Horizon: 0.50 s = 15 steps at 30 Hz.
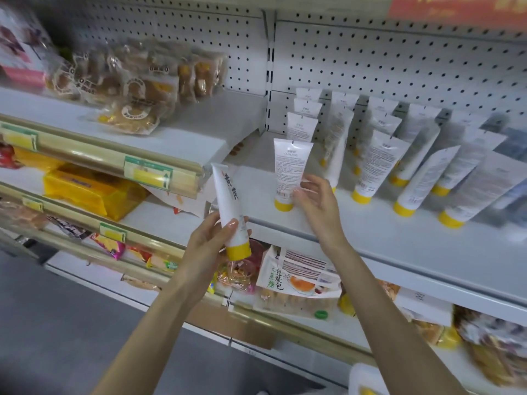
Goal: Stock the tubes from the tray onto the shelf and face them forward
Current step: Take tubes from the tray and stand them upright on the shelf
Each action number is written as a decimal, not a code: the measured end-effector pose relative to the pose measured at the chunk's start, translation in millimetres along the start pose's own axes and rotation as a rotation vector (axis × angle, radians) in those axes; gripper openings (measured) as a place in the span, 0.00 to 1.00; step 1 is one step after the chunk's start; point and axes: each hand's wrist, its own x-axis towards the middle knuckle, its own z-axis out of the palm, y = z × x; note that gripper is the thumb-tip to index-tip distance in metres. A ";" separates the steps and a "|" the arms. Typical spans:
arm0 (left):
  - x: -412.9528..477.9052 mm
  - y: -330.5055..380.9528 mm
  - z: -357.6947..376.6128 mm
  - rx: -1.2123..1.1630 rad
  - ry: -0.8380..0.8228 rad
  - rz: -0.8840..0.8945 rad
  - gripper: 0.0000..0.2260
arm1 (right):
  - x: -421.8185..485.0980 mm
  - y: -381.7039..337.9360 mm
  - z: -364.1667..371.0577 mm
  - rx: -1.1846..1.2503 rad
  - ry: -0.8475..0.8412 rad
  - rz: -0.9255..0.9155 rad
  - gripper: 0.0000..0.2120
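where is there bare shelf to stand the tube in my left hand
Bare: the shelf's front strip ahead of the tube rows, right of your right hand; also the patch left of the front tube, up to the shelf's left edge. Crowded: the leaning tubes at the back right.

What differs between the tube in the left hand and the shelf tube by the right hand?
The held tube is tilted, gripped by the left hand; the shelf tube stands on its cap. The held tube shows large characters; the shelf tube small print. Both are white, yellow-capped.

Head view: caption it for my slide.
Left hand grips one yellow-capped tube; right hand touches another tube standing on the shelf.
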 end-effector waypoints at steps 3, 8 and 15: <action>0.0 -1.8 4.8 0.008 -0.062 -0.012 0.17 | -29.0 -12.1 -15.2 0.121 0.034 0.058 0.09; 8.3 -6.1 28.8 -0.034 -0.147 -0.016 0.19 | -76.6 -28.1 -24.6 0.150 -0.213 0.165 0.09; 14.0 -5.3 64.6 -0.044 -0.255 -0.017 0.22 | -86.3 -29.6 -33.3 0.133 -0.226 0.155 0.15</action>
